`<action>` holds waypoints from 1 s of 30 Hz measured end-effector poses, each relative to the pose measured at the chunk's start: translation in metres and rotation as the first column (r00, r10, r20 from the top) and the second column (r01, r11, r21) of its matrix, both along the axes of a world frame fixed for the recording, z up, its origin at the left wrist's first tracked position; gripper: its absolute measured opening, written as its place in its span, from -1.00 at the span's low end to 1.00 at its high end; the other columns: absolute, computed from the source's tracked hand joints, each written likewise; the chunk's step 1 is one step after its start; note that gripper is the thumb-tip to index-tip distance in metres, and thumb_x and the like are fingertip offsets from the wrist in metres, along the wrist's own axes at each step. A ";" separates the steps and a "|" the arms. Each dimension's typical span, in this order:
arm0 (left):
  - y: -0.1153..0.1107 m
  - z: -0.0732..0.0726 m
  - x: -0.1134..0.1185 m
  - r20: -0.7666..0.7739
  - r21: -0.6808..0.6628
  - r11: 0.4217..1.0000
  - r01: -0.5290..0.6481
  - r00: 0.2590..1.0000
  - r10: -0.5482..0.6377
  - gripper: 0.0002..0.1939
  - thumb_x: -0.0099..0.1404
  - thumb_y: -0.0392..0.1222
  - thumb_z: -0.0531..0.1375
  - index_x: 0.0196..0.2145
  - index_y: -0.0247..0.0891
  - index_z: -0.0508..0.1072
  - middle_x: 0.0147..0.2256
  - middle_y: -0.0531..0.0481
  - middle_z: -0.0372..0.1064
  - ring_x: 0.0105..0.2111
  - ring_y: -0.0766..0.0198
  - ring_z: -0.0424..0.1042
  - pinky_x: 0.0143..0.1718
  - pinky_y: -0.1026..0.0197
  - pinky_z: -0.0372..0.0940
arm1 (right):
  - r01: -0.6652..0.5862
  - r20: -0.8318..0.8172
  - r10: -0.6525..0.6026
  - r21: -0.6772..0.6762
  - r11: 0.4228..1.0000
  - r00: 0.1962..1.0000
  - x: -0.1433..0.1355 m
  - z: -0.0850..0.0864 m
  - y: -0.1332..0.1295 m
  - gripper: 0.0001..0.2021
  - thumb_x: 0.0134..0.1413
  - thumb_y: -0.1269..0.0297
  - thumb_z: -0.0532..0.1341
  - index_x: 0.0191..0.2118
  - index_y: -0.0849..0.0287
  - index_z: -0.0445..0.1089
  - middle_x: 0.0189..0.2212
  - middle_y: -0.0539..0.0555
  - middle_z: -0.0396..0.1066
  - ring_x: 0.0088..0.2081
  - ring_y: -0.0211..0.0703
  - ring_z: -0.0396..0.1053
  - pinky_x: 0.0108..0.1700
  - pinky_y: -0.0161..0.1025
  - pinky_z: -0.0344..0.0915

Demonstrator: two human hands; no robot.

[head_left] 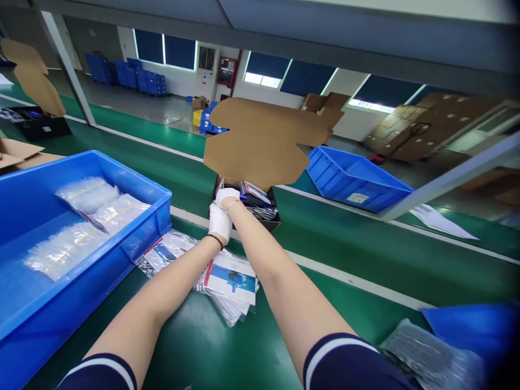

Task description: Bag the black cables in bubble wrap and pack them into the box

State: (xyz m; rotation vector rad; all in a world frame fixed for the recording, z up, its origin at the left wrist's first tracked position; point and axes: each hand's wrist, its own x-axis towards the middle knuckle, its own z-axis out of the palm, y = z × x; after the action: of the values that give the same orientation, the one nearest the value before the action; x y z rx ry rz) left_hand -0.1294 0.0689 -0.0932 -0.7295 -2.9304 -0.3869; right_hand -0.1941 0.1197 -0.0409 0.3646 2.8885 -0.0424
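Note:
An open cardboard box (276, 216) with a black outside stands on the green belt, its tall brown lid (264, 143) raised. Inside lie a white printed packet (255, 192) and clear-bagged dark items (262, 212). My right hand (227, 197), in a white glove, reaches over the box's left part. Just below it, my left hand (220, 223), gloved too, is at the box's front left corner. The hands overlap and their fingers are hidden, so any hold is unclear. Nearer me, bagged booklets (231, 281) lie fanned on the green surface, partly under my left forearm.
At left, a large blue bin (158, 214) contains bundles of clear plastic bags (87, 195). Another blue bin (357, 176) stands beyond the belt, beside a slanted metal post (455, 176). Bagged grey items (430, 352) lie at lower right. A second open box (40, 124) is far left.

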 end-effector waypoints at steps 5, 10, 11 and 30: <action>-0.003 0.007 0.007 -0.096 -0.090 0.990 0.108 0.988 -0.117 -0.50 0.20 -0.26 0.26 0.08 -0.46 0.34 0.16 -0.39 0.09 0.10 -0.07 0.15 0.16 -0.09 0.01 | -0.045 -0.147 0.032 -0.085 0.995 0.989 0.059 0.034 0.041 -0.64 0.36 0.12 0.01 -0.08 0.23 0.45 -0.05 0.17 0.38 -0.01 -0.08 0.33 0.03 -0.26 0.21; 0.013 0.013 -0.005 -0.051 -0.145 0.969 0.202 0.976 -0.211 -0.57 0.13 -0.21 0.30 -0.04 -0.41 0.43 -0.01 -0.37 0.26 0.03 -0.10 0.20 0.12 -0.16 -0.01 | 0.133 -0.289 -0.163 -0.121 0.984 0.943 0.182 0.021 0.053 -0.47 0.35 -0.10 -0.12 0.01 0.19 0.39 -0.09 0.23 0.38 -0.07 0.07 0.35 -0.07 -0.14 0.24; 0.016 0.014 -0.007 -0.035 -0.155 0.964 0.216 0.974 -0.223 -0.54 0.11 -0.20 0.31 -0.03 -0.42 0.42 -0.01 -0.38 0.27 0.03 -0.11 0.21 0.12 -0.17 -0.01 | 0.168 -0.232 -0.199 -0.149 0.975 0.952 0.204 0.009 0.046 -0.37 0.25 -0.24 -0.04 0.10 0.21 0.33 -0.10 0.27 0.37 -0.08 0.15 0.36 -0.10 -0.09 0.26; -0.064 0.062 0.118 0.348 0.609 0.702 0.368 0.672 -0.654 -0.65 0.18 0.02 0.16 -0.17 -0.18 0.56 -0.18 0.02 0.49 -0.18 0.11 0.44 -0.07 0.17 0.32 | -0.038 -0.486 -0.593 -0.792 0.609 0.642 0.321 -0.031 0.057 -0.69 0.29 0.17 0.00 -0.07 0.24 0.36 -0.15 0.07 0.41 -0.11 -0.17 0.36 -0.02 -0.28 0.27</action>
State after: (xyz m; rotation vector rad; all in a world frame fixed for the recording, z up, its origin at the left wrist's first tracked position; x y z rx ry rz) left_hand -0.0117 0.0050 -0.0316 -1.6045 -2.7463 -1.5855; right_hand 0.1269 0.1767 -0.0717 0.8126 3.0436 -1.7978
